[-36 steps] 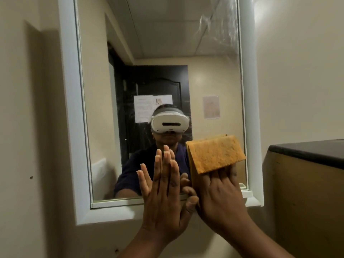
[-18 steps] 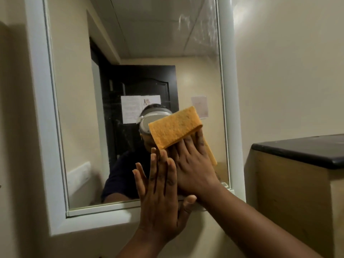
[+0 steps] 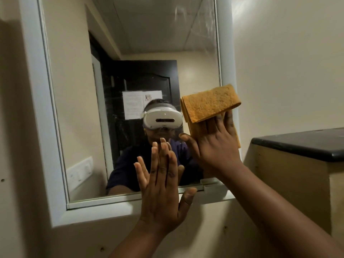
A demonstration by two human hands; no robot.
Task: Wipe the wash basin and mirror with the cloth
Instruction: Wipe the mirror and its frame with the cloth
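Two hands up at the mirror (image 3: 130, 90). Right hand (image 3: 214, 146) presses the folded orange cloth (image 3: 210, 104) flat against the glass at the mirror's right edge, cloth overlapping the white frame (image 3: 226, 62) a bit.

Change: half a second ago the cloth sat nearer mid-glass, over the reflected headset; now it's back out at the right edge, roughly where it was a second ago. Reads as side-to-side strokes across the lower right part of the glass. Judgement: mirror wiping is mid-pass, not finished. Streaks or smears show in the upper right corner of the glass, well above the cloth, so that zone likely needs a pass yet.

Grip: right-hand fingers lie spread and fairly straight over the cloth's lower half, pushing it onto the glass, not clenched round it. Top half of the cloth sticks up past the fingertips. Thumb is out to the left, off the cloth.

Left hand (image 3: 162, 183) is flat, fingers straight and together, palm toward the bottom of the mirror; holds nothing. Can't tell whether it touches the glass or hovers just off it.

Wash basin not in view. Dark-topped ledge (image 3: 297, 144) sits just right of the mirror.
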